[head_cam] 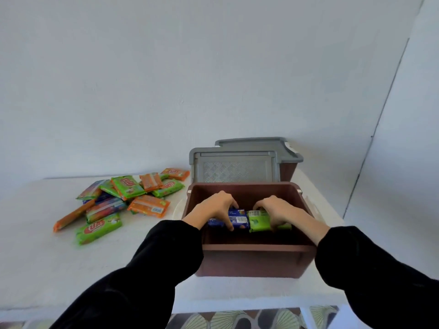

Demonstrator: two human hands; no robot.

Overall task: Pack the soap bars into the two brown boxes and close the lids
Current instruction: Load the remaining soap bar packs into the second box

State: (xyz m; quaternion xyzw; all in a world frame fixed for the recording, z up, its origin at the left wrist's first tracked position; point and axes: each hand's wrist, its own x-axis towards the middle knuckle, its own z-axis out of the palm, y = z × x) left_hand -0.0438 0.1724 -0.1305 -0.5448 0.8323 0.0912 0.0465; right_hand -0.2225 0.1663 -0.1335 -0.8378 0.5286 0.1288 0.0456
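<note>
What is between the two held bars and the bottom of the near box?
Nothing visible. The left hand holds the blue bar and the right hand the green bar, both inside the near box; its lid stands open behind.

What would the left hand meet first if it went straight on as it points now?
Probably the inside of the open brown box: the left hand, holding a blue soap bar, points forward and down into it. Floor or far wall first, I cannot tell.
</note>
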